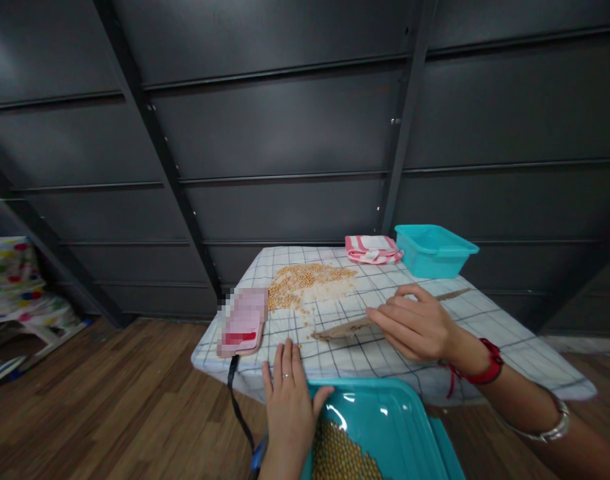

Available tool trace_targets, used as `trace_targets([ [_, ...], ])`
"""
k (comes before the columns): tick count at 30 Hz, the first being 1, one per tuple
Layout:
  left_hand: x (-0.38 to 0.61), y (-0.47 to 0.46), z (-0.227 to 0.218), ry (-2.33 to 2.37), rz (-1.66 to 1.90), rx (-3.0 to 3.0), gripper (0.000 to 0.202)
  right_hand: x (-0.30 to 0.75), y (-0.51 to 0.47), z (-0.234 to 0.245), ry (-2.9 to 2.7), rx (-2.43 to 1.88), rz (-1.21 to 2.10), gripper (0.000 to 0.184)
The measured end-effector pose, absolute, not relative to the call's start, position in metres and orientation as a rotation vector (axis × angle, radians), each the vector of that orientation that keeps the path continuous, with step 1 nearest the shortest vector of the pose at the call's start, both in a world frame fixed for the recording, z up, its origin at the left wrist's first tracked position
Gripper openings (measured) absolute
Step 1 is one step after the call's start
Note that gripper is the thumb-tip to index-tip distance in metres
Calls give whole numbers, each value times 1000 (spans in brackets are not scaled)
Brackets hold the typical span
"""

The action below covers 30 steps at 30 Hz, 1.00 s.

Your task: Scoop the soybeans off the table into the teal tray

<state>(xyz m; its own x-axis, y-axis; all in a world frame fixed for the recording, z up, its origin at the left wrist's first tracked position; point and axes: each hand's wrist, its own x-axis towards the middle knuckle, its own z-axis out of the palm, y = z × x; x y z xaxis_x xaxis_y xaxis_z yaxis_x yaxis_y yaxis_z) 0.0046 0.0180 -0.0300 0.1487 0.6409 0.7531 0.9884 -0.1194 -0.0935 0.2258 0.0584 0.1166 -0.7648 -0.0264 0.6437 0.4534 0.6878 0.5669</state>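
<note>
My right hand (pixel 417 323) is closed over the middle of a long, thin brown strip (pixel 342 329), which looks like a stick or dried leaf; I cannot tell which. One end points left, low over the checked cloth, and the other shows beyond the hand. Left of it lies a spread of yellow, bean-like grains (pixel 292 283) beside a patch of white, rice-like grains (pixel 329 289). With fingers stretched out, my left hand (pixel 291 407) rests by the table's front edge and the rim of a teal tub (pixel 385 427). Inside that tub are many greenish-brown, bean-like grains (pixel 342 457).
A pink phone-like object (pixel 243 323) lies at the table's left, with a black strap (pixel 239 400) hanging below. At the back right are a folded pink-and-white towel (pixel 372 249) and a turquoise bin (pixel 432 253). A dark panelled wall (pixel 285 127) stands behind the table.
</note>
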Motion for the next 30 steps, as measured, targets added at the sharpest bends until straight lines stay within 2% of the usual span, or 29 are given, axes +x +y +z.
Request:
trace_targets([
  [30,4,18,-33,-1570,-723,-1836,76,228,37,116,-2285,-344,-1021,21],
])
